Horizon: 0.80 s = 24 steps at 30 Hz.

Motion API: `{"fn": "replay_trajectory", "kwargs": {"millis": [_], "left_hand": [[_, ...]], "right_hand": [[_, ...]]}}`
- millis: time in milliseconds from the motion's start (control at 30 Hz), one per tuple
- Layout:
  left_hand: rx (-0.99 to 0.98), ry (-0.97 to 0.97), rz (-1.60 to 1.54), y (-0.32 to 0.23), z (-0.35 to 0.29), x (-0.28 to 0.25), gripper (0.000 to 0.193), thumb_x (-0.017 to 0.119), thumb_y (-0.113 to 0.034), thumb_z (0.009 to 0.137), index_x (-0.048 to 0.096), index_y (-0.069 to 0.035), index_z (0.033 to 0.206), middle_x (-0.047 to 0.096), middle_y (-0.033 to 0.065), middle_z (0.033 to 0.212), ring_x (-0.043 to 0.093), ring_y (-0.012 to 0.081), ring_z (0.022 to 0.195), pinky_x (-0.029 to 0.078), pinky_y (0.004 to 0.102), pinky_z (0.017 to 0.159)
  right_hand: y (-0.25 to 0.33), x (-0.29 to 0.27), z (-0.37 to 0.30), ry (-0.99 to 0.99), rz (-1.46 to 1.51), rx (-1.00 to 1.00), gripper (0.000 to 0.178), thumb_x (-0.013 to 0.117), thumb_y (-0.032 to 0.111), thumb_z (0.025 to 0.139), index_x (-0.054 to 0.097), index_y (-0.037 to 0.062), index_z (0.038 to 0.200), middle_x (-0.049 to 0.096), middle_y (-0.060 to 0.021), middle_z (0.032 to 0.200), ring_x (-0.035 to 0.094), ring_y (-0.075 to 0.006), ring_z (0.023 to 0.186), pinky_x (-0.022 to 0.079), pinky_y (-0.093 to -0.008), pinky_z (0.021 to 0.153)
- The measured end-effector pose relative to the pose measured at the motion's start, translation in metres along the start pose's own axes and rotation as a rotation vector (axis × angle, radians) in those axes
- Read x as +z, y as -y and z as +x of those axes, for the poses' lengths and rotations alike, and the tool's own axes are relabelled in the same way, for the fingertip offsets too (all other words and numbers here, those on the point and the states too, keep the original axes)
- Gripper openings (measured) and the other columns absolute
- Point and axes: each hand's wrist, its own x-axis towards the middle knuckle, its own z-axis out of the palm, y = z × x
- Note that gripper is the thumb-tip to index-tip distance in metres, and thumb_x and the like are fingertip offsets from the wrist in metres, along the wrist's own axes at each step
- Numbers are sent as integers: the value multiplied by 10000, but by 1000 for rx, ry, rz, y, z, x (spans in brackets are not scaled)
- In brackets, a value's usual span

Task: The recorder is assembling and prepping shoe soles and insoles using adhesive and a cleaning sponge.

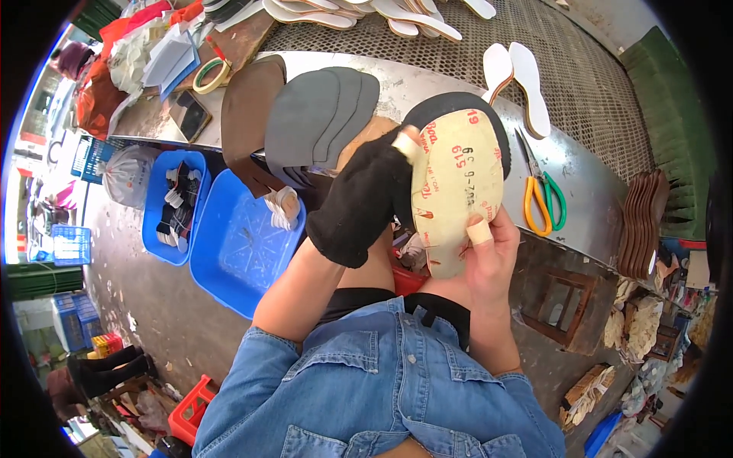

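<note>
Left hand (363, 191): curled, piece's left edge clamped. Right hand (492, 256): lower edge pinched under thumb. Cream sole-shaped piece (458, 191) is held above lap (363, 281), near bench (588, 206). Dark layer (458, 100) behind should be kept aligned, pressed evenly.

A pale yellow insole (456, 179) is held just right of the frame's centre, its face, printed in 2 colours, red and black, turned to view, its broad rounded end toward the top. Behind it, a black piece (447, 104) is exposed along the top and right edges.
</note>
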Motion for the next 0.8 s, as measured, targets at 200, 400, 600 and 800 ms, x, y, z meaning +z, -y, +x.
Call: {"fn": "replay_trajectory", "kwargs": {"millis": [200,400,600,800], "left_hand": [[497,28,408,-3,2,-9,396,498,-338,923,554,3,1115,616,41,810,575,88,664,443,205,556],[131,130,62,-20,25,0,383,516,-273,896,534,18,1143,611,50,895,566,97,737,442,196,622],[165,118,279,13,7,1,317,490,-106,843,554,22,1127,587,40,923,520,84,839,418,216,727],[167,124,188,19,4,-10,282,476,-53,833,581,33,1080,611,53,920,548,108,845,447,245,753]], "right_hand": [[-4,-3,1,64,20,59,347,620,85,837,514,-43,1142,607,-63,1041,560,-94,887,430,-223,746],[-28,-20,-10,-12,-174,16,211,594,96,863,524,-6,1034,592,-18,928,543,-63,829,431,-206,728],[4,-4,14,-116,-22,-13,180,537,195,919,525,20,958,581,-5,866,517,-25,761,425,-176,655],[-1,4,14,-96,30,12,184,538,189,918,525,13,967,590,-17,875,526,-28,754,437,-176,648]]}}
